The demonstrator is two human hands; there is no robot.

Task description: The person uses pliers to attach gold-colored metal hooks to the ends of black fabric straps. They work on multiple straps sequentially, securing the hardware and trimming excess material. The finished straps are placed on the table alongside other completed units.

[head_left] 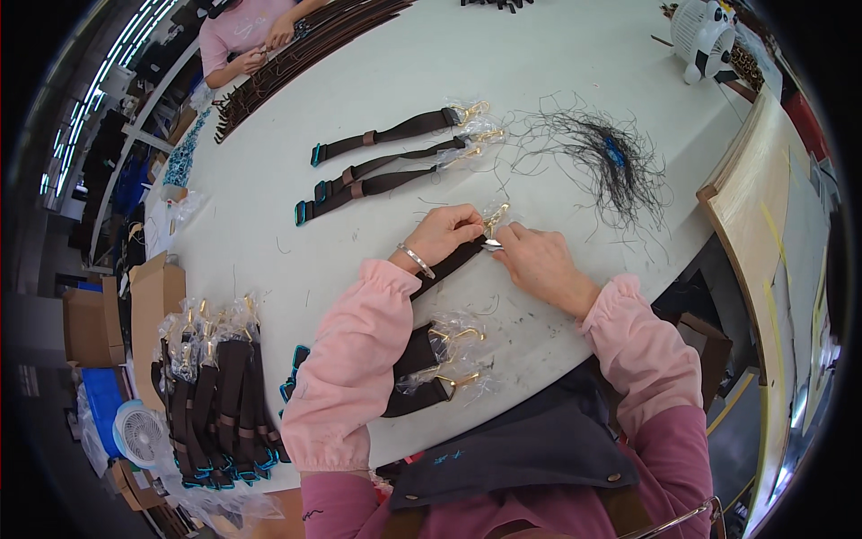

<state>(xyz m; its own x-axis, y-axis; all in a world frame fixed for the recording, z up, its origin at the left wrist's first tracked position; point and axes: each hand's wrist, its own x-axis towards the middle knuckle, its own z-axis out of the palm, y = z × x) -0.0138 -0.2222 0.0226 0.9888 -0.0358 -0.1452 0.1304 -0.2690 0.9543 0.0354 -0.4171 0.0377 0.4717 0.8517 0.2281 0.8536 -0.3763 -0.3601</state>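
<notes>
My left hand (442,235) is closed, pinching the end of a dark brown strap (449,272) just beside its gold metal clasp (496,216). The strap runs back under my left forearm. Close against that end, my right hand (543,260) is closed round a small shiny metal tool (492,243), whose body is mostly hidden in the fingers. Beyond my hands lie several similar straps (395,130) with teal buckles and plastic-wrapped gold clasps. More straps (417,350) rest nearer me, partly covered by my left sleeve.
A tangle of loose dark threads (620,162) spreads on the white table (359,54) at the right. Bundled straps (224,386) hang at its left edge. At the far left a person (247,40) handles long brown strips (305,58). A white fan (700,36) stands far right.
</notes>
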